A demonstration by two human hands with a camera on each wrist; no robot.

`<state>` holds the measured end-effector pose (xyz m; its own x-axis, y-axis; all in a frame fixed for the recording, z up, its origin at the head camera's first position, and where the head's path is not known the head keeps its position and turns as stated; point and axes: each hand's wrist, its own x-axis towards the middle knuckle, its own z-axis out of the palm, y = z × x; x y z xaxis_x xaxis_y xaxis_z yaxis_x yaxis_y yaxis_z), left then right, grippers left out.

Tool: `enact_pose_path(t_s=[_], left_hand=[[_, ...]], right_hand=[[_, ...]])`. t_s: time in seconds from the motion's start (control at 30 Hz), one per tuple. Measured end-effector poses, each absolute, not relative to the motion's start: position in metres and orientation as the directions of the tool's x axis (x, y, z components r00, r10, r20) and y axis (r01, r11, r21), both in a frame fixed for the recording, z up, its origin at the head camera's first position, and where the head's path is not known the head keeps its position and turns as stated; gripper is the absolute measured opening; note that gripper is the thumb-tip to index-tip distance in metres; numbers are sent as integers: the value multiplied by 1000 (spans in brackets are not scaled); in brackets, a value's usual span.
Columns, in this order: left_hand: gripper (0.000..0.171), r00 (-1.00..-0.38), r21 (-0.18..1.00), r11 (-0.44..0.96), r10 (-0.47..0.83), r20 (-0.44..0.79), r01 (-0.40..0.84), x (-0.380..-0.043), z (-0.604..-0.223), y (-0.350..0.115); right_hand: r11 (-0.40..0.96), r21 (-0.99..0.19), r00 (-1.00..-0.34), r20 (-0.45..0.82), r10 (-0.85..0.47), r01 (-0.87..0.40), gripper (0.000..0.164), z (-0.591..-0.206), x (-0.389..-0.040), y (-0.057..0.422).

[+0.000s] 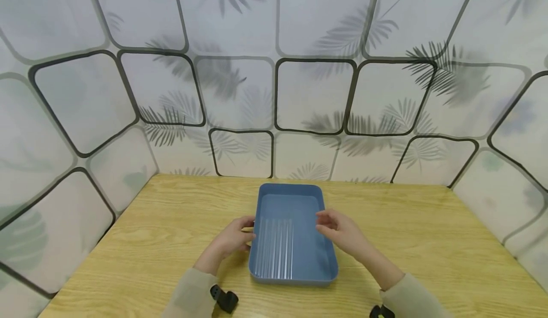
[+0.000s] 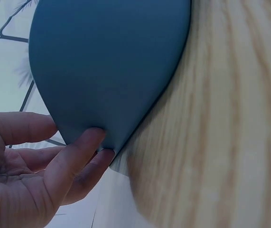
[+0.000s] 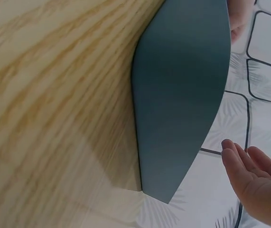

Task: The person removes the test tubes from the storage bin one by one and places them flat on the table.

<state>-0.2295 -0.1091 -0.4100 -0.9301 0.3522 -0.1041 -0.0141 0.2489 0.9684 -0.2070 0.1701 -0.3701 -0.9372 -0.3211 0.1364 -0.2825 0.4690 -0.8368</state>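
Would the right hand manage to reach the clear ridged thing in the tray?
Likely yes: the empty right hand hovers over the rim of the blue tray, and nothing visible covers the clear ridged thing.

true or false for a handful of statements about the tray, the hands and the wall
1. The left hand touches the outside of the tray. True.
2. The right hand grips the tray's rim. False: the right hand is held apart from the rim and holds nothing.
3. Clear ribbed material lies inside the tray. True.
4. The tray is red. False: it is blue.
5. The tray rests on a table with a wood-grain top. True.
6. The wall behind is plain. False: the wall carries rounded outlines and leaf shapes.
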Motion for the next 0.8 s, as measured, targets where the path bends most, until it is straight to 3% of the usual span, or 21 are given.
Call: enact_pose_path(t_s=[0.33,0.8], left_hand=[[48,-930,972,232,350,-114,-31,-230,-411,-110],[48,-932,968,247,344,-118,-32,-230,-411,-109]], right_hand=[[476,-844,-923,57,-381,-248,39,-378,-211,165],[348,-936,-904,-185,-386,43,46,-388,-213,145]])
